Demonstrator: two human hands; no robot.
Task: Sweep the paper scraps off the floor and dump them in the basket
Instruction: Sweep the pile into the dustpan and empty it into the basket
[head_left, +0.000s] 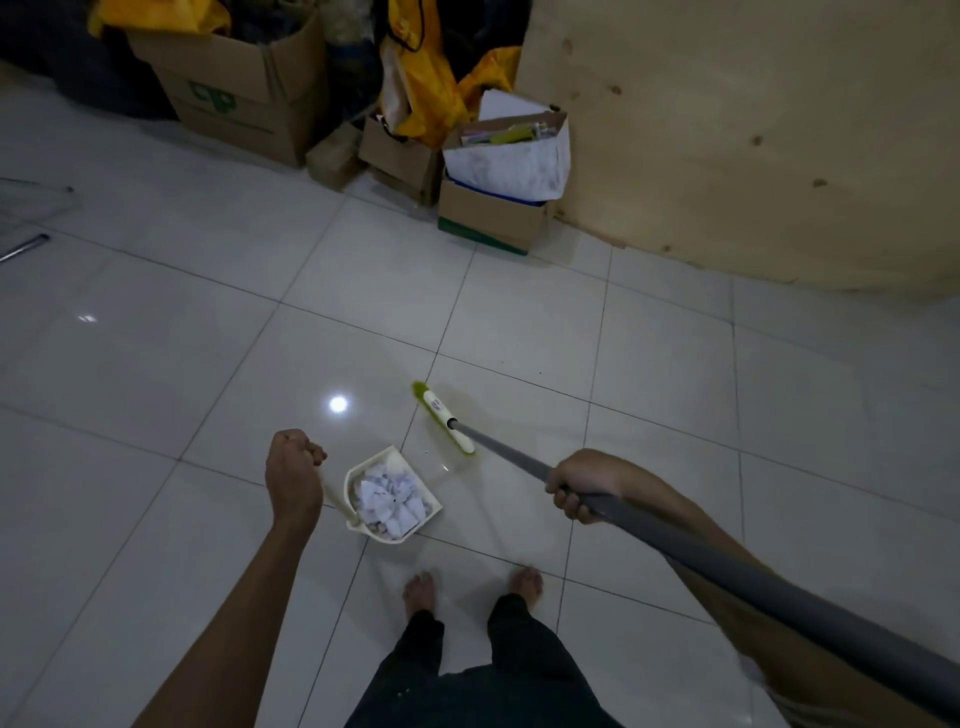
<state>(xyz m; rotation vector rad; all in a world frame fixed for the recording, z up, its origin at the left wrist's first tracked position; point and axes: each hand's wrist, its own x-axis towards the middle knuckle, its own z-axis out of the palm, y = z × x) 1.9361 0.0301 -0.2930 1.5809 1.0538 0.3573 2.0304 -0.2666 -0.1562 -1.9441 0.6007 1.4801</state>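
Left hand (292, 470) gripping dustpan (390, 493) handle (mostly hidden), right hand (581, 483) gripping broom (447, 420)

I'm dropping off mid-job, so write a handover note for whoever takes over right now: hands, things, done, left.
Left hand grips the dustpan handle.
Right hand grips the broom pole; the broom head is just beyond the dustpan.
Done: paper scraps are piled in the dustpan; none shows on the tiles.
Left: dump them in the basket, not in view.
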